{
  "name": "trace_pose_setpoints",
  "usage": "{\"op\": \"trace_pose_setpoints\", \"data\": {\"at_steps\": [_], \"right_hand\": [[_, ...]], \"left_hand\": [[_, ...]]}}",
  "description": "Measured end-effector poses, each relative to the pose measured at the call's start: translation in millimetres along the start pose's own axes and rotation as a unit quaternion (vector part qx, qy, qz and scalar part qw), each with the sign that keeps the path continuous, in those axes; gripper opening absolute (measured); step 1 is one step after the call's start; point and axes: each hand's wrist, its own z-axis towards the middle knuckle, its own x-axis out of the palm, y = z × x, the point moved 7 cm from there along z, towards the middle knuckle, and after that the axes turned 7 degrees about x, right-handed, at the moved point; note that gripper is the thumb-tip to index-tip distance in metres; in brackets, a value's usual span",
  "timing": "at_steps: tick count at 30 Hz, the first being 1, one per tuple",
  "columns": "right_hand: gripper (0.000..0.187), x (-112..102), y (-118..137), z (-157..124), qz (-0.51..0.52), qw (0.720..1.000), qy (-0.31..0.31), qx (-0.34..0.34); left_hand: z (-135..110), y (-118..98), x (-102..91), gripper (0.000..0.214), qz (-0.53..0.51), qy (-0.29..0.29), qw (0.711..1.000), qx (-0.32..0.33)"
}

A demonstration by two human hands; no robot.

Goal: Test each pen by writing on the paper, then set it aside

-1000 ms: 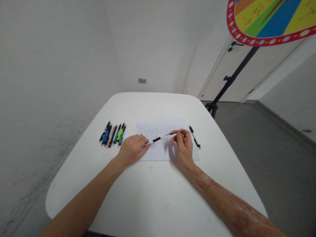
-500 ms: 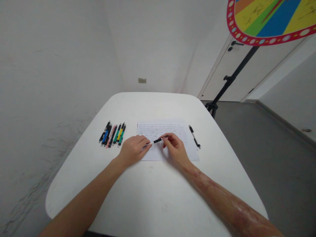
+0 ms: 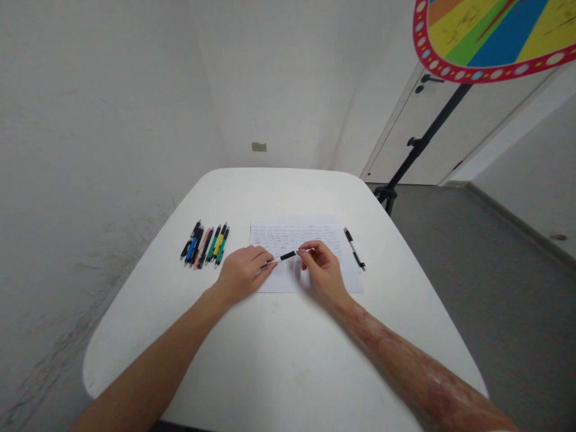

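Observation:
Both hands meet over a written sheet of paper [image 3: 310,231] on the white table [image 3: 279,348]. My left hand [image 3: 243,273] is closed around the rear of a pen with a black grip [image 3: 287,256]. My right hand [image 3: 321,270] pinches the pen's front end with thumb and fingertips. The pen lies nearly level between the two hands, just above the paper.
Several pens in black, blue, pink, green and yellow lie in a row [image 3: 206,244] left of the paper. A black-and-white pen [image 3: 354,248] lies at the paper's right edge. A coloured wheel on a black stand [image 3: 423,144] stands at the back right beside a door.
A second ago my right hand held a thin refill apart from the pen body. It has since moved left to the pen's front end, and the refill no longer shows.

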Motion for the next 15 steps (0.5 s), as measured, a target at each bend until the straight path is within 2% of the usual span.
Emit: {"op": "trace_pose_setpoints", "data": {"at_steps": [7, 12, 15], "right_hand": [[0.028, 1.8, 8.1, -2.9, -0.035, 0.998, 0.027, -0.034], [0.027, -3.6, 7.1, -2.7, -0.019, 1.000, -0.012, -0.021], [0.025, -2.9, 3.3, -1.5, -0.024, 1.000, -0.014, -0.011]], "left_hand": [[-0.1, 0.7, -1.4, 0.017, 0.006, -0.004, 1.000, -0.001], [0.7, 0.1, -0.8, 0.020, 0.007, 0.002, 1.000, -0.003], [0.5, -0.5, -0.9, 0.018, 0.006, -0.003, 1.000, 0.002]]}}
